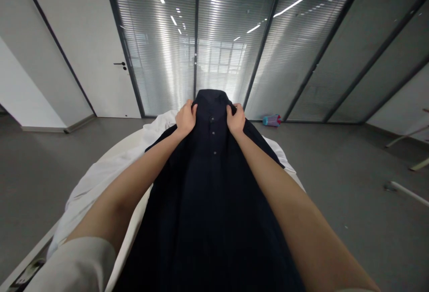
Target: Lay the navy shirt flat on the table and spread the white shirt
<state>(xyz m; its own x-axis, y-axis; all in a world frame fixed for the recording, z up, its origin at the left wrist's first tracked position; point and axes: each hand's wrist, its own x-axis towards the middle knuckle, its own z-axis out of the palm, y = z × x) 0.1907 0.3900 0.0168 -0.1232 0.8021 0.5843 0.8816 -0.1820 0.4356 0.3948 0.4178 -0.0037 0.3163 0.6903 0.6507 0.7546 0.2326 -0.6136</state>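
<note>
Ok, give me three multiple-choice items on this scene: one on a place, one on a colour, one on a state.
1. Where does the small blue and pink object lie?
A. on the table
B. on the floor by the glass wall
C. in the left hand

2. What colour is the buttoned shirt?
A. dark navy
B. red
C. yellow

3. How do the two hands stand at the shirt's top?
A. both lifted clear of it
B. only the right touches it
C. both closed on it, one on each side of the button line

Answers:
1 B, it rests on the grey floor at the foot of the glass partition.
2 A, the cloth reads near-black blue against the white cloth beside it.
3 C, the left hand and right hand each have a grip near the collar.
</note>
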